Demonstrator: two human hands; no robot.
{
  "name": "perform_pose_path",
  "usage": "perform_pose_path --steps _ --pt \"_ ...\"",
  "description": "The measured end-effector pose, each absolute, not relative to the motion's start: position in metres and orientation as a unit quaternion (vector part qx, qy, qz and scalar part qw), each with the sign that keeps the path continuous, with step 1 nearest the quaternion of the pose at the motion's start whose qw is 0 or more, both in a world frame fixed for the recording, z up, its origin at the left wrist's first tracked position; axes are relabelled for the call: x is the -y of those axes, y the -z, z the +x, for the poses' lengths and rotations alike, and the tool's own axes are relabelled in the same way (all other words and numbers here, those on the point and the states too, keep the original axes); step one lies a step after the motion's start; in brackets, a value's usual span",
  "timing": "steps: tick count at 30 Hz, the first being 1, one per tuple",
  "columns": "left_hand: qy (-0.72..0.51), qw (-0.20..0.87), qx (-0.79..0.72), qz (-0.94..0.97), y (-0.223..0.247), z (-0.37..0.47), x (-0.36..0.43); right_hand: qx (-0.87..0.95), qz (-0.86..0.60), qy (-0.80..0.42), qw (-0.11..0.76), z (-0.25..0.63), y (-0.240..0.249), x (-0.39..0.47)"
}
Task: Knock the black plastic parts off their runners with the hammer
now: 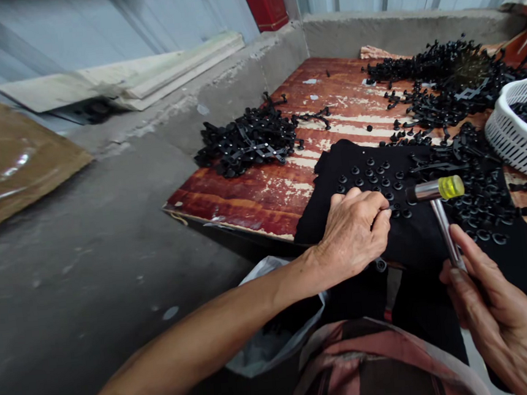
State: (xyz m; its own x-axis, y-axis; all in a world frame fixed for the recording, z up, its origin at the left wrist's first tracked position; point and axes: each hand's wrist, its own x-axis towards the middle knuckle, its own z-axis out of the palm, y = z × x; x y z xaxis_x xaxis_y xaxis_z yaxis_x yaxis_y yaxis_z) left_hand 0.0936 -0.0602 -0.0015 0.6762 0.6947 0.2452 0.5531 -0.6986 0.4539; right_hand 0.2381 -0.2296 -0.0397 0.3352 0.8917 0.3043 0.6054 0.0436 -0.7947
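Observation:
My right hand (500, 318) is wrapped round the metal handle of a small mallet (448, 230). The mallet's head lies sideways above the black cloth (328, 198), with a clear yellow face on its right end. Low over the same cloth, my left hand (358, 226) has thumb and forefinger pinched together. A dark sliver shows at those fingertips, too small to name. Round black parts (372, 179) with stud-like centres stand spaced out just beyond the left hand. More loose round parts (480, 203) crowd the cloth right of the mallet.
A pile of black jointed pieces (249, 137) sits on the worn red-brown tabletop (240, 199), and a larger heap (447, 77) lies at the back right. A white slotted basket (516, 132) holds more black pieces. Below the table edge hangs a pale plastic bag (268, 351).

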Motion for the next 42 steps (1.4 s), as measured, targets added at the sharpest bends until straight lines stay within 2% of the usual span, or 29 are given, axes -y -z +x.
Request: perform_pose_path --steps 15,21,26,28,32,37,40,42 --pt "-0.201 0.108 -0.335 0.914 0.005 0.095 0.063 0.651 -0.638 -0.059 0.408 0.24 0.022 0.23" --pt "-0.193 0.101 -0.337 0.916 0.004 0.096 0.063 0.704 -0.638 -0.037 0.311 0.25 0.016 0.226" --pt "-0.215 0.088 -0.319 0.919 0.009 0.094 0.063 0.683 -0.638 0.025 0.354 0.242 0.012 0.228" --pt "-0.233 0.063 -0.302 0.922 0.013 0.094 0.062 0.681 -0.648 0.037 0.338 0.241 0.013 0.229" --pt "-0.241 0.033 -0.297 0.923 0.018 0.093 0.061 0.711 -0.644 -0.009 0.281 0.245 0.015 0.229" --pt "-0.237 0.051 -0.297 0.924 0.017 0.094 0.061 0.685 -0.652 0.04 0.323 0.249 0.012 0.231" --pt "-0.222 0.057 -0.305 0.924 0.016 0.094 0.061 0.708 -0.642 -0.013 0.295 0.252 0.014 0.231" --pt "-0.218 0.062 -0.308 0.924 0.015 0.094 0.061 0.696 -0.645 -0.01 0.316 0.252 0.016 0.231"
